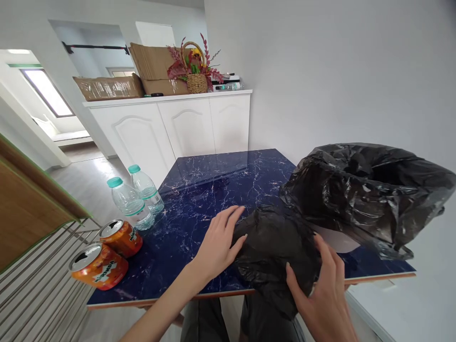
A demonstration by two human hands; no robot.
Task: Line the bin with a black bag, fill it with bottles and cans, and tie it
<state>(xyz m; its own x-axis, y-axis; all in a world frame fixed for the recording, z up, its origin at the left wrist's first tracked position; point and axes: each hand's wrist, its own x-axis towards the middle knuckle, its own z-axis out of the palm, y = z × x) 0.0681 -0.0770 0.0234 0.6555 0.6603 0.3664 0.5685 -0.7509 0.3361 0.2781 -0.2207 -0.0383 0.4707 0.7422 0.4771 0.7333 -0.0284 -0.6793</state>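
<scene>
Now the crumpled black bag (276, 237) is draped over the near edge of the bench (178, 242), right of its middle, flanked by the left hand (221, 242), fingers loosely parted, and the right hand (327, 292), thumb spread wide; whether a fold is pinched there cannot be told. By its overhanging folds it could be dragged off, or the lined container (347, 243) nudged. The container is mostly hidden by its black liner (356, 204).
</scene>
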